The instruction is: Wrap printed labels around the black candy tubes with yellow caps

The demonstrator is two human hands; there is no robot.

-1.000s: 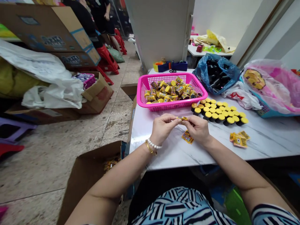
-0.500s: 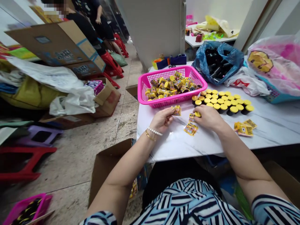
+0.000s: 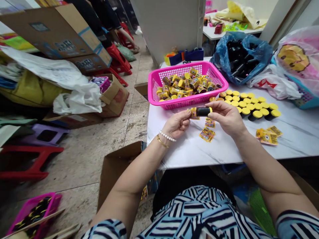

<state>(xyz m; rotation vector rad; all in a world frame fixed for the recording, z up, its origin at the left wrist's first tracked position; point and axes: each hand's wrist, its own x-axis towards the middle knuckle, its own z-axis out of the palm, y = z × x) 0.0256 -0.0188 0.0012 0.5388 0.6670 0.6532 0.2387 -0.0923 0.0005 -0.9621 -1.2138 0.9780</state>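
Observation:
My right hand (image 3: 228, 117) grips a small black bottle with a yellow cap (image 3: 203, 111), held sideways above the white marble table (image 3: 294, 139). My left hand (image 3: 177, 124) pinches a yellow printed label (image 3: 193, 113) against the bottle's left end. Two more labels (image 3: 207, 133) lie on the table just below the hands. Rows of yellow-capped black bottles (image 3: 251, 104) stand right of my right hand. A pink basket (image 3: 159, 78) behind the hands is full of labelled bottles.
A small heap of labels (image 3: 267, 136) lies at the right. A blue bag of black bottles (image 3: 239, 61), a white bag and a pink bag sit at the back. An open cardboard box (image 3: 117, 172) stands on the floor by my left arm. Boxes, bags and stools crowd the left.
My right hand picked a yellow-capped bottle from the rows and brought it to the label in my left hand. The view has shifted slightly left and down.

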